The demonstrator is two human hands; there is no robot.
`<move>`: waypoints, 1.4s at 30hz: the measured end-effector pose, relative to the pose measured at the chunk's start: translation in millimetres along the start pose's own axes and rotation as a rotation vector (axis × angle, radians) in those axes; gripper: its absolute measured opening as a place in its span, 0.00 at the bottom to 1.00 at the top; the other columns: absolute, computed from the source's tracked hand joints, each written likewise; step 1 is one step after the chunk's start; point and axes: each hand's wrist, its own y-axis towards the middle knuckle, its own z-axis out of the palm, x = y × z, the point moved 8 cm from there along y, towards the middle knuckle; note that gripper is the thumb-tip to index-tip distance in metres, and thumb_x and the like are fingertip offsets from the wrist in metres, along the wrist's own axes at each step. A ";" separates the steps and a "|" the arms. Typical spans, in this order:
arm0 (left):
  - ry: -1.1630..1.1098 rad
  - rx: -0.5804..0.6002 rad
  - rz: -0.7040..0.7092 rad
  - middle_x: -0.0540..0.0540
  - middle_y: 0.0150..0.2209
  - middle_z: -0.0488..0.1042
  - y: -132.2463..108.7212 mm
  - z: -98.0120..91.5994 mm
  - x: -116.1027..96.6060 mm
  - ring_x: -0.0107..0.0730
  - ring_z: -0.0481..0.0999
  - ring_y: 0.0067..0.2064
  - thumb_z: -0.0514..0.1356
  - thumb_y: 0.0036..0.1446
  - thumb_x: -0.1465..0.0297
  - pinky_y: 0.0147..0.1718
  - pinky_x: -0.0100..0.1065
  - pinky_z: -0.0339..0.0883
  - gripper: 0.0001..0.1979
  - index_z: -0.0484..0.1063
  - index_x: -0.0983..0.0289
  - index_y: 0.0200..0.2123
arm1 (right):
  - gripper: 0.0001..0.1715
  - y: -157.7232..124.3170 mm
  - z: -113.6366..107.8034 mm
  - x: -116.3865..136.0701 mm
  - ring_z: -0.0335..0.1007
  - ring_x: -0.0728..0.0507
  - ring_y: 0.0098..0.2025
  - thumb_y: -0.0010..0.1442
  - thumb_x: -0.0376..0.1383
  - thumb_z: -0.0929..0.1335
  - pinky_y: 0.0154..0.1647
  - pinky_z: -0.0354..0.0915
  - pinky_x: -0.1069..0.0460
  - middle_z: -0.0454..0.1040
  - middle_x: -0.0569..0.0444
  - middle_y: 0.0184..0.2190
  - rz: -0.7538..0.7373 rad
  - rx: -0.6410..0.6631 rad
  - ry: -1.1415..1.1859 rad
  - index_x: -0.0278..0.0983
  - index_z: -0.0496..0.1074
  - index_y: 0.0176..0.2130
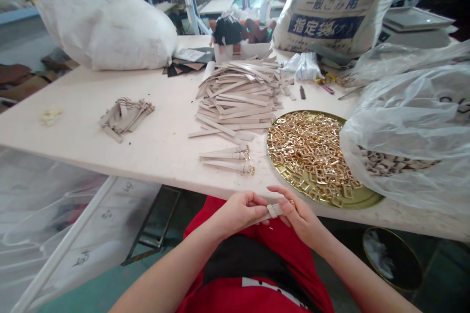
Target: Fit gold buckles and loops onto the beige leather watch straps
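Observation:
Between my two hands, just off the table's front edge, is a beige strap (272,211) with a small loop around it. My left hand (242,212) is closed on the strap's left part. My right hand (299,215) grips its other end, where a bit of gold buckle shows at the fingers. Several straps fitted with gold buckles (225,154) lie on the table ahead of my left hand. To the right, a round gold tray (367,199) carries a heap of gold buckles (312,149). Farther back is a large pile of loose beige strips (238,98).
A bundle of straps (127,115) lies on the left of the white table (161,107). Clear plastic bags (411,122) stand at the right, one holding small beige loops. Large white sacks (110,29) stand behind. A round bin (392,259) is below the table.

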 end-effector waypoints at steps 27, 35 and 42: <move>1.497 -0.618 0.432 0.59 0.41 0.72 51.4 -131.4 -131.7 0.34 0.69 0.43 0.47 0.60 0.68 0.43 0.31 0.58 0.15 0.71 0.64 0.43 | 0.28 52.3 10.0 -19.1 0.59 0.49 0.21 0.59 0.48 0.58 0.21 0.57 0.54 0.64 0.59 0.19 -0.003 -0.070 -0.036 0.32 0.63 0.50; 1.667 -0.653 0.349 0.63 0.39 0.70 81.6 -171.3 -165.0 0.41 0.70 0.39 0.47 0.56 0.76 0.37 0.37 0.59 0.13 0.71 0.67 0.35 | 0.18 49.9 6.8 -15.3 0.61 0.49 0.25 0.60 0.42 0.59 0.27 0.59 0.54 0.65 0.58 0.21 -0.068 -0.131 -0.078 0.35 0.68 0.45; 1.937 -0.759 0.535 0.62 0.32 0.73 49.0 -146.7 -183.0 0.48 0.69 0.41 0.45 0.56 0.76 0.40 0.44 0.56 0.15 0.69 0.66 0.38 | 0.15 47.9 1.9 -10.5 0.58 0.51 0.23 0.58 0.39 0.61 0.26 0.57 0.55 0.62 0.60 0.20 -0.075 -0.144 0.006 0.36 0.69 0.42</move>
